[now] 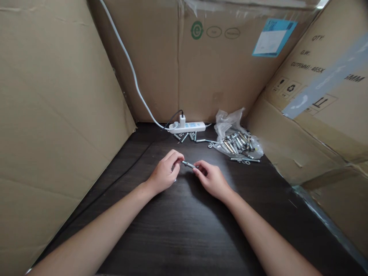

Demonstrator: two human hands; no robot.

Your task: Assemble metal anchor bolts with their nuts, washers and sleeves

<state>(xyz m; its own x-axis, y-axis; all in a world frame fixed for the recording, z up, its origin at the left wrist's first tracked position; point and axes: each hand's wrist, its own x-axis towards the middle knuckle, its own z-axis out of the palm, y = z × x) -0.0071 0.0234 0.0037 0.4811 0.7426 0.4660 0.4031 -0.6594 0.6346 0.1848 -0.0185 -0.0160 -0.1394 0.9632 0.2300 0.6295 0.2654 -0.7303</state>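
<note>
A slim metal bolt (189, 165) with a collar or nut near its left end is held between both hands, above the dark table (184, 230). My left hand (166, 170) pinches the bolt's left end between thumb and fingers. The right end is gripped by the thumb and fingertips of my right hand (211, 178). Fingers hide both ends of the bolt. A small bright spot shows under my left hand, too small to make out.
Behind the hands lie a white power strip (195, 127), loose bolts (184, 137) and washers. At the back right, a clear plastic bag (228, 119) holds several bolts. A black cable (123, 176) crosses the left side. Cardboard walls (149, 57) enclose the table.
</note>
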